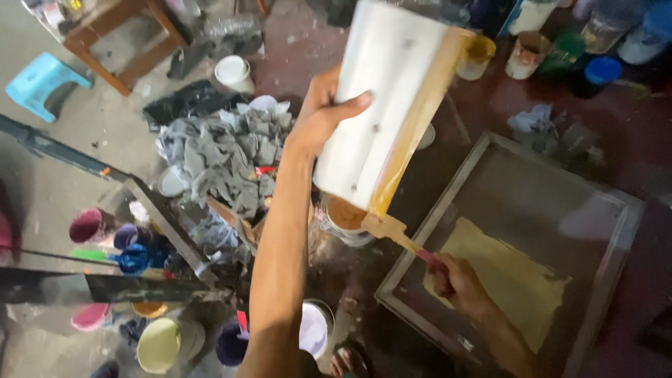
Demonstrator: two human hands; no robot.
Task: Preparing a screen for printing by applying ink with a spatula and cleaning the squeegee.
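Note:
My left hand (320,115) grips a wide white squeegee (381,105), held up and tilted; ochre ink coats its long right edge. My right hand (458,283) holds a red-handled spatula (399,232), whose ink-smeared blade touches the squeegee's lower corner. Right below that corner stands an open tin of ochre ink (344,217). My right hand hovers over a grey-framed printing screen (453,178) lying flat, with a patch of yellow ink (511,273) on its mesh.
A heap of grey rags (224,157) lies left of my arm. Paint pots stand at the top right (528,52) and lower left (161,343). A blue stool (38,80) and a wooden table (119,35) are at the top left. My sandalled foot (346,360) shows at the bottom.

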